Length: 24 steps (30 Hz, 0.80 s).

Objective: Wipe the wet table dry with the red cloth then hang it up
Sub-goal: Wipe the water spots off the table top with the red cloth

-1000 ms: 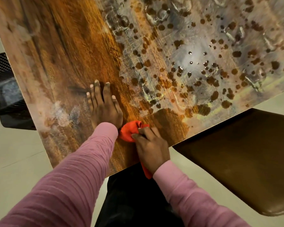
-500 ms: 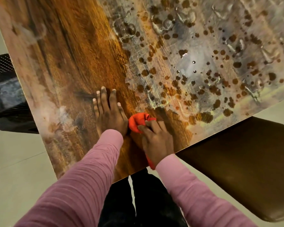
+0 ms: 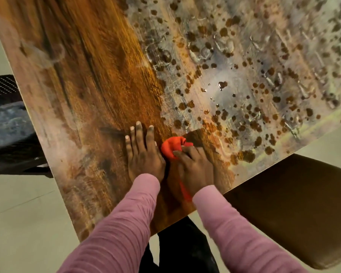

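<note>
The wooden table (image 3: 91, 79) fills most of the view; its right half is covered in water drops and streaks, its left half looks wiped. My right hand (image 3: 195, 166) grips the bunched red cloth (image 3: 172, 146) and holds it against the tabletop near the front edge, at the border of the wet area. A strip of the cloth shows below my palm by the wrist. My left hand (image 3: 142, 152) lies flat on the wood just left of the cloth, fingers straight.
A brown padded seat (image 3: 295, 203) sits below the table's right front edge. A black mesh chair (image 3: 6, 123) stands to the left of the table. Pale tiled floor (image 3: 18, 223) lies around; my dark trousers show under the front edge.
My right hand has pushed the red cloth a little farther onto the table toward the wet patch. My left hand has stayed flat beside it.
</note>
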Tool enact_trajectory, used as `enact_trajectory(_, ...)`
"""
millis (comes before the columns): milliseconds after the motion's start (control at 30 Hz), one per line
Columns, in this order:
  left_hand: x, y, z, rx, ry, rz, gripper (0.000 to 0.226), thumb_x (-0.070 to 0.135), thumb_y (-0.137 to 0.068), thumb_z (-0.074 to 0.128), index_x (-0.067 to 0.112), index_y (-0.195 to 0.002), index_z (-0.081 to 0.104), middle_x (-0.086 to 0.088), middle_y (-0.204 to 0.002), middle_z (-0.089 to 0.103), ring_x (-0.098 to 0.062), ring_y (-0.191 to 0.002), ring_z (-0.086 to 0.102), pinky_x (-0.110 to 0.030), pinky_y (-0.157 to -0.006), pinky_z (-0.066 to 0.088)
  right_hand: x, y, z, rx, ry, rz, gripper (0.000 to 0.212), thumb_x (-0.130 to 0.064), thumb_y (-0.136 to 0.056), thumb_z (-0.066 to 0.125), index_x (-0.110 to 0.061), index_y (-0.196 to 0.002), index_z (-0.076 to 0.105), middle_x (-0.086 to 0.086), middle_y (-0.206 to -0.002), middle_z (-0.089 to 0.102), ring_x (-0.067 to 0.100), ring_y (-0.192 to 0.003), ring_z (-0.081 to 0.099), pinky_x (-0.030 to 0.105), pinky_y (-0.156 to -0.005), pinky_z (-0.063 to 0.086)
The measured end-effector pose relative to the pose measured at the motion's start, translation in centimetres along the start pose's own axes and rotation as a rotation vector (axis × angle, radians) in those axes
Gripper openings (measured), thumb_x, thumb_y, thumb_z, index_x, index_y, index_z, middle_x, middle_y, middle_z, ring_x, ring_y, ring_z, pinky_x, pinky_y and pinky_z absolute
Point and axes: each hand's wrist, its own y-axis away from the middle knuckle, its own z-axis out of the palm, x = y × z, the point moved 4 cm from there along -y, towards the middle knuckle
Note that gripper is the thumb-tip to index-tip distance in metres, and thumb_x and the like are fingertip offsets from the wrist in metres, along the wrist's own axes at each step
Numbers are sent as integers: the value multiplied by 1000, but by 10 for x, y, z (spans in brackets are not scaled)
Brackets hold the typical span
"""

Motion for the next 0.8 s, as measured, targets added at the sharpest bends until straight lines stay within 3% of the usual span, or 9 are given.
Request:
enact_trajectory(133, -1, 0, -1, -22, 14, 21, 51, 20, -95, 31, 17, -146, 34, -14, -158, 24, -30, -147, 15, -37, -120, -3, 52, -46, -12, 73, 36, 373, 26, -14, -88, 62, -16, -113, 69, 8, -109, 63, 30, -100, 53, 37, -83, 46)
enact_trajectory(267, -2, 0, -3, -51, 59, -3, 53, 23, -95, 24, 18, -146, 33, -12, -159, 22, -28, -147, 13, -37, -120, -5, 58, -51, -18, 68, -53, 472, 33, -24, -90, 59, -18, -122, 63, 4, -116, 60, 27, -105, 52, 37, -92, 40)
enact_trajectory(367, -5, -4, -8, -37, 132, -35, 53, 22, -93, 22, 18, -144, 38, -13, -158, 23, -30, -147, 14, -40, -121, 2, 30, -39, -20, 100, -61, 414, 35, -24, -88, 61, -18, -122, 60, 5, -120, 61, 27, -110, 51, 37, -92, 40)
enact_trajectory(533, -12, -30, -17, 48, 154, -26, 56, 13, -86, 33, 12, -140, 43, -18, -156, 27, -36, -145, 19, -48, -119, 11, -22, -27, 6, -47, 41, 138, 37, -27, -82, 63, -19, -118, 64, 10, -131, 56, 37, -116, 49, 49, -95, 42)
enact_trajectory(667, -16, -79, -24, 67, 90, -17, 55, 14, -88, 36, 16, -143, 37, -15, -158, 23, -33, -147, 15, -50, -119, 10, 5, -26, 3, -25, 166, -49, 34, -24, -86, 57, -20, -117, 67, 19, -125, 58, 40, -100, 57, 47, -79, 49)
enact_trajectory(800, -16, -124, -25, 106, 33, 18, 51, 16, -91, 36, 16, -143, 37, -14, -158, 22, -32, -147, 13, -45, -120, 4, 50, -70, -5, 28, 114, 270, 34, -19, -91, 56, -20, -124, 63, 15, -136, 50, 40, -115, 48, 50, -92, 46)
